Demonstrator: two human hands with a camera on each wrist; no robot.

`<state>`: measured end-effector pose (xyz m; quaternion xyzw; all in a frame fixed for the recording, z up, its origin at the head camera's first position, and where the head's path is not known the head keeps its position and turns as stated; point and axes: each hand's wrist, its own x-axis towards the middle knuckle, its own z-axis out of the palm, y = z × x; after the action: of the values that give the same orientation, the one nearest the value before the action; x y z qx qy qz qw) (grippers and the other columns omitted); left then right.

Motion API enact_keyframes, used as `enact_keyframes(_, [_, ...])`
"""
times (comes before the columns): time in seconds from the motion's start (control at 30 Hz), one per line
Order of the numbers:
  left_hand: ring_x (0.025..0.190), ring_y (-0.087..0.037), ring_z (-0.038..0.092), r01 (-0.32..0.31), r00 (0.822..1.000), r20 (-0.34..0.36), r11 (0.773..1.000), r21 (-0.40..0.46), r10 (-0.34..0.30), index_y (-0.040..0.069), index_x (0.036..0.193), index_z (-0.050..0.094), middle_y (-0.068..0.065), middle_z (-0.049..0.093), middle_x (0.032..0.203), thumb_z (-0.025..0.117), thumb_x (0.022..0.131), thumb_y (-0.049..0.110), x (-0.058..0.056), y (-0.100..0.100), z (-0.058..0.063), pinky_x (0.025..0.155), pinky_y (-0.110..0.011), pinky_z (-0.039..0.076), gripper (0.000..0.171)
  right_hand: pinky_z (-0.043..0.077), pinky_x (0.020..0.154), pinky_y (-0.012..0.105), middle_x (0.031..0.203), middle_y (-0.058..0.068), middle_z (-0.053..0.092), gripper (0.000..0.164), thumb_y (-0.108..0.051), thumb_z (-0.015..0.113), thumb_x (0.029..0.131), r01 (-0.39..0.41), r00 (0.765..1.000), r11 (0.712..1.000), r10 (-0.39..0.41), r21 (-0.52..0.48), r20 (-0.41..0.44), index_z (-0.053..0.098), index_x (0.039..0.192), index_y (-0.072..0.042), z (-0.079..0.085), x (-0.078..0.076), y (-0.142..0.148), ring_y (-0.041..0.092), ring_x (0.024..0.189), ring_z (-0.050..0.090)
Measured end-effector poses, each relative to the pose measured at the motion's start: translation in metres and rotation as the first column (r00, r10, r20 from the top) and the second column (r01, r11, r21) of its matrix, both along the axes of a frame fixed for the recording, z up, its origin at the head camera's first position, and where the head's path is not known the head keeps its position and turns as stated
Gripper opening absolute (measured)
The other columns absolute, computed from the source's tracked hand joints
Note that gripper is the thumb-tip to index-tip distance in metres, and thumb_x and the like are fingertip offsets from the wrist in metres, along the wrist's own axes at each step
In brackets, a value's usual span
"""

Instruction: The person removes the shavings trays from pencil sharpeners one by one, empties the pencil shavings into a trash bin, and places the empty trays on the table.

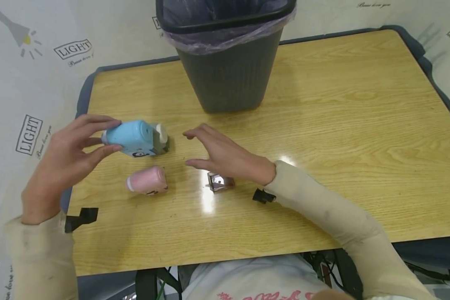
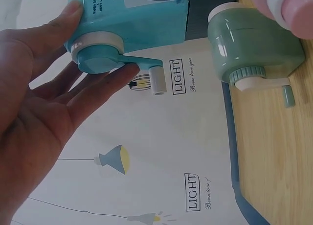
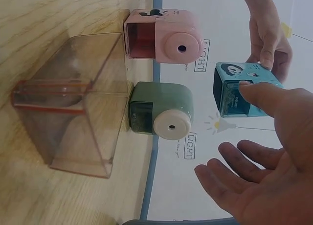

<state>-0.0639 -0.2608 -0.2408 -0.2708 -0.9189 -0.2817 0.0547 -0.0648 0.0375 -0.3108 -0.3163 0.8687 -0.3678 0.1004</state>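
My left hand (image 1: pixel 65 152) grips a light blue crank pencil sharpener (image 1: pixel 129 135) with a panda print, between thumb and fingers, above the table. Its crank handle (image 2: pixel 157 80) shows in the left wrist view. My right hand (image 1: pixel 228 156) is held out with fingers spread, holding nothing; the blue sharpener is to its left. A green pencil sharpener (image 3: pixel 164 100) stands on the table, partly hidden behind the blue one in the head view. Nearer me stands a pink pencil sharpener (image 1: pixel 146 180). A see-through plastic drawer (image 1: pixel 220 182) lies below my right hand.
A dark grey bin (image 1: pixel 228 79) lined with a plastic bag stands at the back of the wooden table (image 1: pixel 360 125). White printed sheeting (image 1: pixel 123 33) covers the area behind and left of the table.
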Motion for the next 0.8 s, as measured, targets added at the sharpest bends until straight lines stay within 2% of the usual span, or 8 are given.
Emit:
enact_keyframes(0.27, [0.105,0.01,0.047,-0.009,1.0,-0.006,1.0,0.013,0.009,0.008,0.117,0.062,-0.005,0.057,0.117,0.076,0.066,-0.008,0.0,0.001,0.0,0.08,0.0,0.041,0.055,0.036,0.102,0.021,0.132,-0.001,0.043,0.067,-0.044,0.058,0.087,-0.018,1.0,1.0,0.017,0.019,0.02,0.031,0.14,-0.014,0.005,-0.008,-0.015,0.007,0.121,0.04])
enact_keyframes(0.8, [0.107,0.008,0.048,0.0,1.0,-0.019,0.999,0.033,0.0,0.008,0.118,0.062,-0.005,0.057,0.117,0.076,0.064,-0.011,0.0,0.002,-0.002,0.08,0.0,0.041,0.058,0.031,0.104,0.015,0.132,-0.001,0.042,0.073,-0.046,0.061,0.084,-0.047,0.999,0.999,0.047,-0.006,0.012,0.029,0.141,-0.014,0.004,-0.02,-0.032,0.006,0.124,0.039])
